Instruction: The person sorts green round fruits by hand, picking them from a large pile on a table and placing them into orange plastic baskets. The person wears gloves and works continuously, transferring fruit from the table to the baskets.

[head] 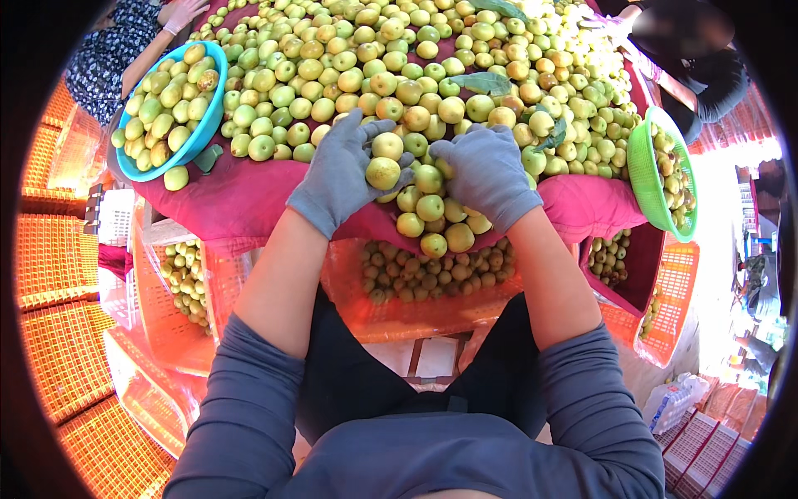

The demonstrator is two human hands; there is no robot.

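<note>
Two yellow-green jujubes [384,161] rest in my left hand [341,171], which wears a grey glove and has its palm turned up and inward. My right hand [489,171], gloved the same way, is back-up with curled fingers over the near edge of the heap. A jujube [444,167] shows under its thumb; the fingertips are hidden, so its hold is unclear. Between and below my hands, a cluster of jujubes [430,208] lies in a dip of the magenta cloth [249,193]. The large heap of jujubes [374,81] spreads beyond them.
A blue basin [219,93] of jujubes stands left, a green basket [642,168] right. Below the cloth, an orange crate [349,312] holds more fruit. Orange crates [59,262] line the left. Another person's gloved hand [184,14] is upper left; another person's arm [679,90] is upper right.
</note>
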